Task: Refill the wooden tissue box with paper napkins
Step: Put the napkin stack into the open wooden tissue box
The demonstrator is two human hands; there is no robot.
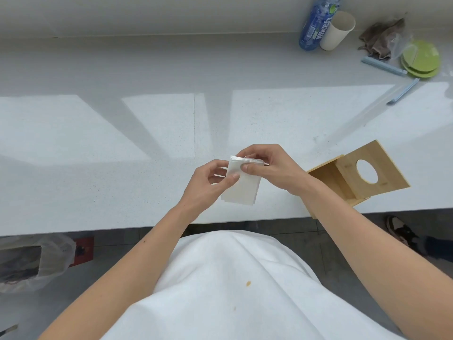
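Observation:
A small stack of white paper napkins [242, 186] is held above the near part of the white counter [98, 148]. My left hand [208, 185] pinches its left edge with thumb and fingers. My right hand [269, 168] grips its top edge, thumb on the front face. The wooden tissue box [331, 177] lies at the counter's near edge to the right, partly behind my right forearm. Its lid [377, 163], with a round hole, is swung open.
At the back right stand a blue bottle [316, 23] and a white cup [337, 30], beside a grey rag [382, 38], green plates [420, 58] and blue clips [382, 66]. A bin with a plastic bag [31, 261] sits on the floor at left. Someone's shoe [402, 231] shows at right.

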